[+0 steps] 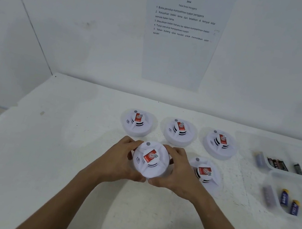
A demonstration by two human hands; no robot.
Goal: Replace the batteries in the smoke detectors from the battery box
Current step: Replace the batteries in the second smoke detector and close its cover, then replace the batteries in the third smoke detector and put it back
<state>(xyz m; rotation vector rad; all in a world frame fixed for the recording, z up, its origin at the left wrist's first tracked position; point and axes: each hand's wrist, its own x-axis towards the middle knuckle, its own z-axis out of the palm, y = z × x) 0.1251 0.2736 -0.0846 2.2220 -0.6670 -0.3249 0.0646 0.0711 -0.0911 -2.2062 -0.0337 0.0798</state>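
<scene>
A white smoke detector (150,159) with a red sticker is gripped from both sides near the front middle of the white table (59,148): the left hand (122,161) is curled round its left edge, the right hand (177,171) round its right edge, thumbs nearly meeting at the front. Whether it's lifted or resting can't be told. Four more detectors are laid out close by, three in a row behind (178,132) and one just to the right (204,173). Two clear trays are seen at the far right, with dark batteries (277,164) in the back one and blue batteries (290,201) in the front one. An instruction sheet (182,37) is stuck on the wall.
</scene>
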